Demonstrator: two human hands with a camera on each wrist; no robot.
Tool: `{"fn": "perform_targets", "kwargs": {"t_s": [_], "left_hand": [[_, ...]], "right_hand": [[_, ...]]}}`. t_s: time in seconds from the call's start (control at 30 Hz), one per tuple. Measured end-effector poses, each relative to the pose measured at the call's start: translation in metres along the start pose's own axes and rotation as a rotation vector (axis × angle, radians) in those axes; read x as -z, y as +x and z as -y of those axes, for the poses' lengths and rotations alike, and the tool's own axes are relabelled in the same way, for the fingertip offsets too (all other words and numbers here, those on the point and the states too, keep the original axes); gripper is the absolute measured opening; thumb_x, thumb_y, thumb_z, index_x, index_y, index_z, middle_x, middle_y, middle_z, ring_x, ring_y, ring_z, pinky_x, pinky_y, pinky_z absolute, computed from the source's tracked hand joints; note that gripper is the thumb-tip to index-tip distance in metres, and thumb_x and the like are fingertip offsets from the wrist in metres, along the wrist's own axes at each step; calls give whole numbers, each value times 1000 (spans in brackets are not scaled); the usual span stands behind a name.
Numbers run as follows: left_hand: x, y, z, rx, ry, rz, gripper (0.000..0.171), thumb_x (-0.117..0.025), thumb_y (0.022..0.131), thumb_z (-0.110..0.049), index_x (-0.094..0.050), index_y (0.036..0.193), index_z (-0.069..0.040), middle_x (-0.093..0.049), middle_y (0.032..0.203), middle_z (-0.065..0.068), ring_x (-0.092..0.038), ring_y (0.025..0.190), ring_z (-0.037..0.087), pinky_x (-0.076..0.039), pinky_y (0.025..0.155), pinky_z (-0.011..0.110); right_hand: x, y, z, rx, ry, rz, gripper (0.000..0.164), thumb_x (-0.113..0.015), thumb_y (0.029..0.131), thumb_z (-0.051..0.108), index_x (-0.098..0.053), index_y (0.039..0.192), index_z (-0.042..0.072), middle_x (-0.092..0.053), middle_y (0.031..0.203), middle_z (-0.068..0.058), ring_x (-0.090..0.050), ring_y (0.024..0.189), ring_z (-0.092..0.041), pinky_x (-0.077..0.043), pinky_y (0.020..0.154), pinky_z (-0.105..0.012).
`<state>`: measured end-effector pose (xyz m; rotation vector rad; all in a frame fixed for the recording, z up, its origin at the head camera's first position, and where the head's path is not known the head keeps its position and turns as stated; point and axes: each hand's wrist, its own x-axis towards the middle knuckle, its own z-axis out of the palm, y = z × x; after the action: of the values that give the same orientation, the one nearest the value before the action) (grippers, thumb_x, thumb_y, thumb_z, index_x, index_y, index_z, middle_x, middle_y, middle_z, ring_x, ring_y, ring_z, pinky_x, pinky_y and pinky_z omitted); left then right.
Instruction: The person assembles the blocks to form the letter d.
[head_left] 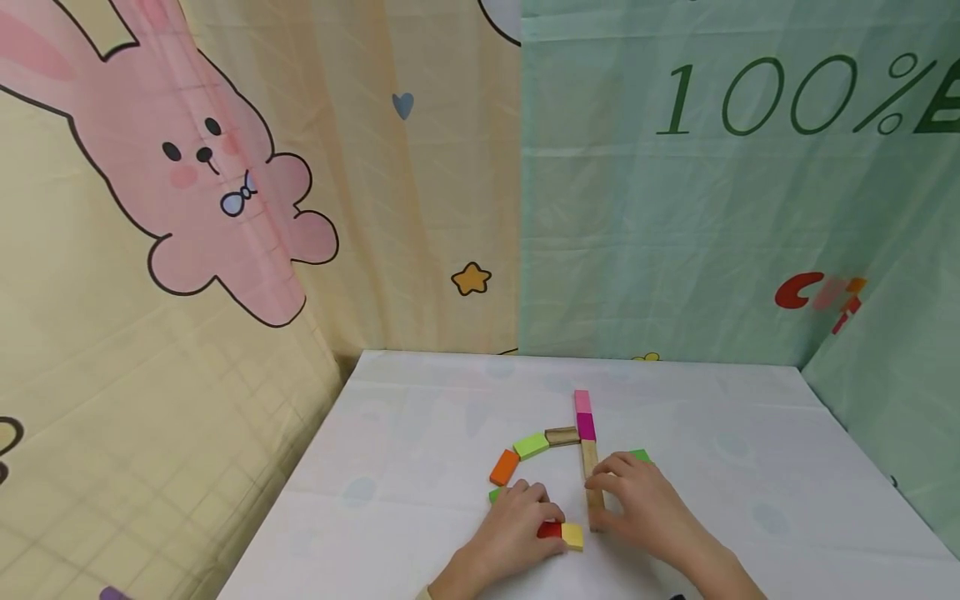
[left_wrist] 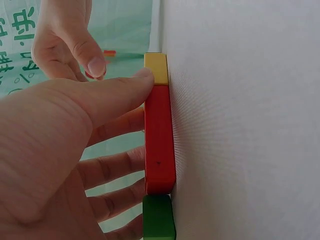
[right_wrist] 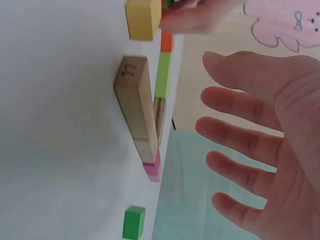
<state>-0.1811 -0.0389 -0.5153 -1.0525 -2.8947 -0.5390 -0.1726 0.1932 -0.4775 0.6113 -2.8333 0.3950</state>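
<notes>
My left hand pinches a red block, the thumb in front and the fingers behind. The thumb tip also touches a yellow block at the red one's end. Beside the red block's other end lies a green block. My right hand hovers at the near end of a straight row of wooden blocks, its fingers spread and holding nothing. Magenta and pink blocks continue that row at its far end.
A curve of blocks bends left from the row: a brown wooden block, a lime block and an orange block. Another green block lies right of the row, partly behind my right hand. All lie on a white-covered table with printed curtains around it.
</notes>
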Motion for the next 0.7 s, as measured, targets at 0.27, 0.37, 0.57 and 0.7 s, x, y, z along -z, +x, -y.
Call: {"fn": "perform_targets", "kwargs": {"t_s": [0.27, 0.37, 0.57, 0.7], "left_hand": [[-2, 1, 1, 0, 17, -5, 30, -78, 84, -51, -76, 109, -36, -53, 92, -17, -42, 87, 2, -39, 72, 22], [-3, 1, 1, -1, 15, -6, 29, -79, 84, -50, -76, 109, -36, -52, 92, -17, -42, 87, 2, -39, 72, 22], [-1, 0, 0, -4, 9, -6, 29, -79, 84, -49, -76, 110, -36, -52, 92, -17, -41, 88, 2, -38, 72, 22], [0, -1, 0, -4, 8, 7, 30, -78, 85, -49, -75, 111, -36, -52, 92, -17, -41, 88, 2, -39, 73, 22]], "right_hand": [[6, 3, -27, -113, 31, -48, 33, -88, 77, 27, -76, 107, 21, -65, 110, 5, -57, 111, -25, -53, 88, -50], [5, 3, -39, -143, 42, -65, 35, -87, 78, 25, -76, 110, 19, -66, 111, 1, -57, 111, -27, -53, 87, -51], [-1, 3, -62, -201, 58, -83, 38, -87, 78, 22, -75, 114, 17, -66, 112, -2, -57, 110, -30, -53, 86, -53], [-6, 2, -71, -250, 83, -55, 39, -86, 80, 22, -74, 116, 15, -66, 113, -6, -58, 109, -32, -53, 86, -55]]}}
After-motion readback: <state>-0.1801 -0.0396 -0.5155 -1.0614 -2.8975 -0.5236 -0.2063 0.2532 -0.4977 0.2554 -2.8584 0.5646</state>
